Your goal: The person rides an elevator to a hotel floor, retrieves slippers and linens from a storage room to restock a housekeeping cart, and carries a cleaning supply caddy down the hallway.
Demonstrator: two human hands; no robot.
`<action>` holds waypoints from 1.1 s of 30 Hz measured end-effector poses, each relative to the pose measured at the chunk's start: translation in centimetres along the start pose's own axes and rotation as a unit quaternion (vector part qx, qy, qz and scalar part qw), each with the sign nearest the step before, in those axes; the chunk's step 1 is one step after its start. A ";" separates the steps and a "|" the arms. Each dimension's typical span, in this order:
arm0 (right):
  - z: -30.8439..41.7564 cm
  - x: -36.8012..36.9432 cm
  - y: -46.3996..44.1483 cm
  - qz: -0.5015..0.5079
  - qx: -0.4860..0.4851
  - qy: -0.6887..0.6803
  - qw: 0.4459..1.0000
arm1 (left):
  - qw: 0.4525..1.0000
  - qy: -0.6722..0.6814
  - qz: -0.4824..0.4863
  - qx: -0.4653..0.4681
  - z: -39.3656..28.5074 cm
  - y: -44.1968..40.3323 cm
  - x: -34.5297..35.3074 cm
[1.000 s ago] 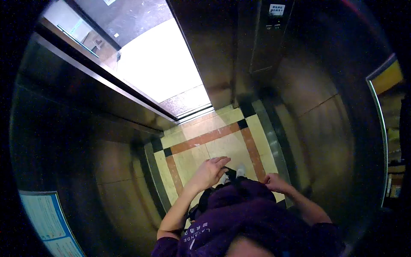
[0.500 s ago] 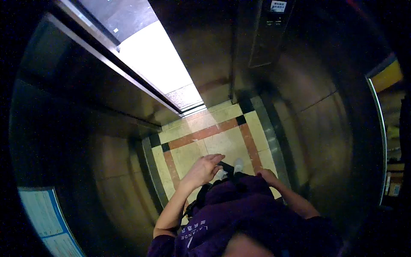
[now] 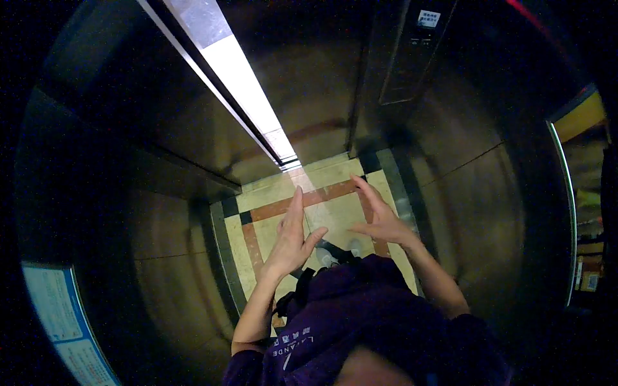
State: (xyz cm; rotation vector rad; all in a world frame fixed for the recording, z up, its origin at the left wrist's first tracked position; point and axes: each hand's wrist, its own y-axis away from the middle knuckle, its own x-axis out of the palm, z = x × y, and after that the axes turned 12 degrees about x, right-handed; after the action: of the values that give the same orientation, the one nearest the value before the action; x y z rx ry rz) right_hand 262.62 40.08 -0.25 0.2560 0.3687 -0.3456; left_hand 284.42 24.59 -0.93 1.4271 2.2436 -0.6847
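Out in front of my body, my left hand (image 3: 293, 235) is raised with its thumb apart from the fingers, and nothing is in it. My right hand (image 3: 381, 220) is lifted opposite it, likewise holding nothing, thumb and fingers spread. A gap separates the two hands, with palms roughly facing each other. Below them lies the tiled floor (image 3: 335, 219) of a lift, cream with a reddish border and black corner squares. A dark purple shirt (image 3: 360, 309) with white lettering covers my torso. Dark straps hang near my left side.
Ahead, the lift door (image 3: 212, 128) leaves a narrow bright gap to the floor outside. A control panel (image 3: 412, 64) with a white label is on the front wall at right. Blue-and-white notices (image 3: 55, 309) hang at left; a framed poster (image 3: 589, 212) is at right.
The door gap has narrowed. My right hand has risen from beside my waist and spread out. My left hand has turned, its fingers now pointing forward and its thumb apart.
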 end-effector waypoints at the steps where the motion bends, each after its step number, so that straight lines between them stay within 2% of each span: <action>1: 1.3 0.8 -0.4 -0.026 -0.037 0.042 0.998 | 1.000 0.000 0.002 -0.006 0.0 0.2 -0.3; 3: 2.8 1.4 -0.9 -0.020 -0.056 0.087 0.994 | 1.000 -0.004 0.006 -0.015 -0.8 -0.1 -0.7; 5: 4.0 2.4 -1.1 -0.012 -0.075 0.139 0.987 | 0.995 -0.014 0.069 -0.075 -1.0 0.3 -1.1; 7: 4.5 3.0 -1.0 0.042 -0.031 0.012 0.999 | 0.993 0.005 0.074 -0.090 -0.4 0.8 -0.9; 8: 4.5 3.5 -0.9 0.043 -0.032 0.013 0.998 | 0.991 0.024 0.080 -0.103 -0.2 1.1 -0.9; 10: 4.4 4.5 -0.5 0.055 0.078 -0.168 0.981 | 0.991 0.034 0.075 -0.106 -0.1 1.4 -1.0; 12: 3.8 4.9 -0.4 0.062 0.089 -0.163 0.981 | 0.990 0.044 0.072 -0.110 -0.1 1.6 -1.3; 14: 3.1 4.7 -0.5 0.069 0.100 -0.157 0.980 | 0.994 -0.033 0.077 -0.074 -0.8 1.3 -1.6; 16: 2.7 4.7 -0.6 0.067 0.029 -0.074 0.995 | 0.994 -0.034 0.076 -0.066 -1.7 1.3 -2.1; 17: 2.3 3.9 -0.5 0.066 0.027 -0.073 0.995 | 0.995 -0.035 0.075 -0.058 -2.2 0.8 -1.6; 19: 2.8 3.7 -0.2 0.020 -0.020 0.019 0.999 | 0.996 -0.034 0.071 -0.040 -1.1 1.2 -0.8; 24: 2.0 4.1 0.2 -0.001 -0.008 0.030 1.000 | 0.998 -0.018 0.058 0.000 -1.1 1.1 -1.0; 27: 3.4 4.6 0.4 0.002 -0.014 0.014 1.000 | 0.998 0.022 0.004 0.056 -1.5 1.0 -1.2; 29: 2.7 4.9 0.5 0.016 -0.013 -0.001 1.000 | 0.998 0.059 -0.016 0.017 -1.7 0.8 -0.9; 30: 2.4 4.9 0.4 0.007 -0.026 0.009 1.000 | 0.998 0.055 -0.024 0.033 -1.3 0.6 -0.7; 32: 2.2 4.2 0.4 0.049 0.085 -0.098 0.990 | 0.994 0.099 -0.010 -0.040 -0.4 0.2 0.2; 33: 2.9 4.1 0.5 0.035 0.104 -0.110 0.988 | 0.995 0.098 -0.015 -0.031 0.0 0.1 0.5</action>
State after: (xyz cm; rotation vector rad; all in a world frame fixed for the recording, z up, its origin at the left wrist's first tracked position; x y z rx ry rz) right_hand 267.32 38.48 0.84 0.4301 0.1057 -0.3388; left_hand 284.34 25.01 -1.26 1.4907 2.4164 -0.4973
